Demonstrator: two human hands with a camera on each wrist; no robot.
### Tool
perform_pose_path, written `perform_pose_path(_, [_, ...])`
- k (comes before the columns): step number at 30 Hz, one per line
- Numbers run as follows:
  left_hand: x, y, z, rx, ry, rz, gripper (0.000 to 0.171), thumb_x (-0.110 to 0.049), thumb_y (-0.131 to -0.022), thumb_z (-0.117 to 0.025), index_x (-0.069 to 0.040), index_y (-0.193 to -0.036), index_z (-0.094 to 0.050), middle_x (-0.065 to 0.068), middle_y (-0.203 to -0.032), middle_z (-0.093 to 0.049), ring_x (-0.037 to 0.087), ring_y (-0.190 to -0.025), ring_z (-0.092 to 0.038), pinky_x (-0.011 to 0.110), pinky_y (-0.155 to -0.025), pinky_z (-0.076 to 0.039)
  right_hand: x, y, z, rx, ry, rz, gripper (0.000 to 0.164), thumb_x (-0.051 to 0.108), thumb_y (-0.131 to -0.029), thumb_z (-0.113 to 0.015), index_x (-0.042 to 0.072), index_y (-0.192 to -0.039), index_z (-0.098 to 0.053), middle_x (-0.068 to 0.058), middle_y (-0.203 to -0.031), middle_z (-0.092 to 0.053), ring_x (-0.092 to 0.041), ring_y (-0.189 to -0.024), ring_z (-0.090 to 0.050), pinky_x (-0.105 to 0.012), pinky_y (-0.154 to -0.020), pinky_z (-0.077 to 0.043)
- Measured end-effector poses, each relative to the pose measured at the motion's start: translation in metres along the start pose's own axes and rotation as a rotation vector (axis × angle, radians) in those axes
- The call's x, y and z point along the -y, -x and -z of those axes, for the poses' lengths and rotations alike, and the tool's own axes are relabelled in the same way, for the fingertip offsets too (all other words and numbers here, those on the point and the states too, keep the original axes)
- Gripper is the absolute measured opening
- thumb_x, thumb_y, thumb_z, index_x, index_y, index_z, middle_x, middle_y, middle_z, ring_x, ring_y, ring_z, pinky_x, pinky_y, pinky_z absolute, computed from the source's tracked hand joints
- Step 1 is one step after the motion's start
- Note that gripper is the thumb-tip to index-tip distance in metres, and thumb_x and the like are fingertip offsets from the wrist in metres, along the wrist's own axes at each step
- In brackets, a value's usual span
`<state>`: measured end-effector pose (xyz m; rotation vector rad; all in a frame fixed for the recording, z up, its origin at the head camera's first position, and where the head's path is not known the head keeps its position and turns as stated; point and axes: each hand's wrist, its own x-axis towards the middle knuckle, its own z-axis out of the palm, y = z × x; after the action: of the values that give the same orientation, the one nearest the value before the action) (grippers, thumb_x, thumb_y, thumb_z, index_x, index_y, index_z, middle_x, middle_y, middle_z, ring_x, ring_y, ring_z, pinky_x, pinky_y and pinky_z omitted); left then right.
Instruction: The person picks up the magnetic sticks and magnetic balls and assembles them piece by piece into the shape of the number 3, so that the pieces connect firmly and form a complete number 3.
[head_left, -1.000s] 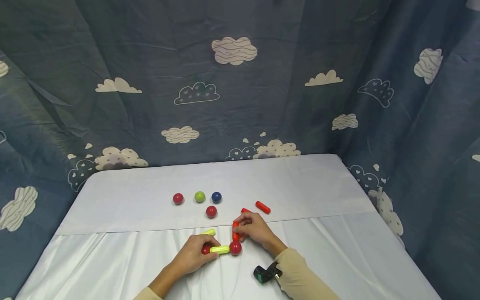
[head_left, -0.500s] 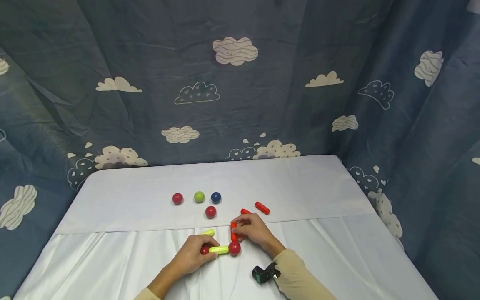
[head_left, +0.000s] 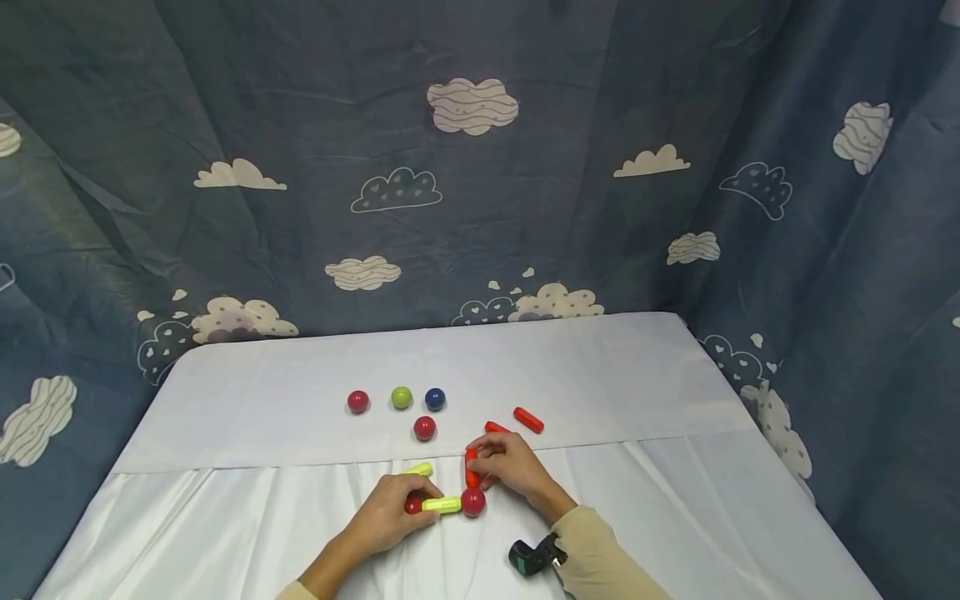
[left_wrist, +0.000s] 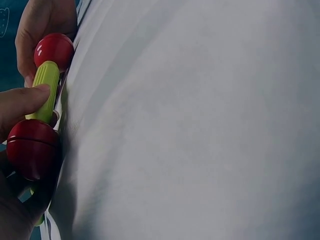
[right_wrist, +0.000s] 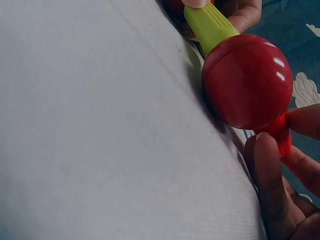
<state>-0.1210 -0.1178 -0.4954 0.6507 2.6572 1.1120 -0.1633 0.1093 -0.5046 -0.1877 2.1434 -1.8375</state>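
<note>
My left hand (head_left: 386,512) pinches a ribbed yellow-green rod (head_left: 442,505) between thumb and fingers. One end of it meets a red ball (head_left: 473,502); at the other end a second red ball (left_wrist: 33,150) sits against the left palm side. My right hand (head_left: 519,471) pinches a red rod (head_left: 471,468), whose near end meets the right-hand red ball, roughly at a right angle to the yellow-green rod. In the right wrist view this ball (right_wrist: 247,82) covers the joint with the red rod (right_wrist: 280,134). Another yellow-green rod (head_left: 422,469) shows behind the left hand, partly hidden.
Farther back on the white cloth (head_left: 262,400) lie two loose red balls (head_left: 358,402) (head_left: 424,428), a green ball (head_left: 401,397) and a blue ball (head_left: 435,399). Two red rods (head_left: 528,419) (head_left: 496,427) lie beyond the right hand. A dark cloud-patterned curtain (head_left: 525,208) hangs behind.
Both hands keep their hold on the rods, and the joined pieces stay in place. Only the head view shifts slightly.
</note>
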Motion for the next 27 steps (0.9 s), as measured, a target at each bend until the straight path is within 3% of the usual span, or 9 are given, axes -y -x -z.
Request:
perform_pose_path(15, [0.000, -0.002, 0.005, 0.007, 0.002, -0.011, 0.017, -0.018, -0.080, -0.078, -0.016, -0.095, -0.072, -0.008, -0.092, -0.069, 0.007, -0.086, -0.057, 0.035, -0.084, -0.048, 0.007, -0.003, 0.001, 0.026, 0.061, -0.009, 0.032, 0.002, -0.081, -0.072, -0.008, -0.110, -0.062, -0.007, -0.080, -0.060, -0.016, -0.061, -0.061, -0.034, -0.058, -0.056])
perform_pose_path(19, [-0.001, -0.002, 0.005, 0.002, 0.000, -0.006, 0.017, -0.018, -0.079, -0.078, -0.016, -0.095, -0.072, -0.008, -0.092, -0.068, 0.006, -0.085, -0.055, 0.034, -0.083, -0.048, 0.010, -0.003, 0.002, 0.025, 0.106, 0.014, 0.032, 0.002, -0.081, -0.072, -0.008, -0.110, -0.062, -0.008, -0.082, -0.060, -0.019, -0.061, -0.063, -0.037, -0.058, -0.056])
perform_pose_path(27, [0.002, -0.001, 0.002, -0.005, 0.007, -0.027, 0.017, -0.018, -0.079, -0.079, -0.016, -0.095, -0.073, -0.009, -0.091, -0.069, 0.006, -0.086, -0.058, 0.032, -0.083, -0.048, 0.013, -0.001, 0.007, 0.022, 0.221, 0.037, 0.032, 0.002, -0.080, -0.074, -0.005, -0.109, -0.062, -0.008, -0.085, -0.060, -0.019, -0.060, -0.064, -0.033, -0.057, -0.055])
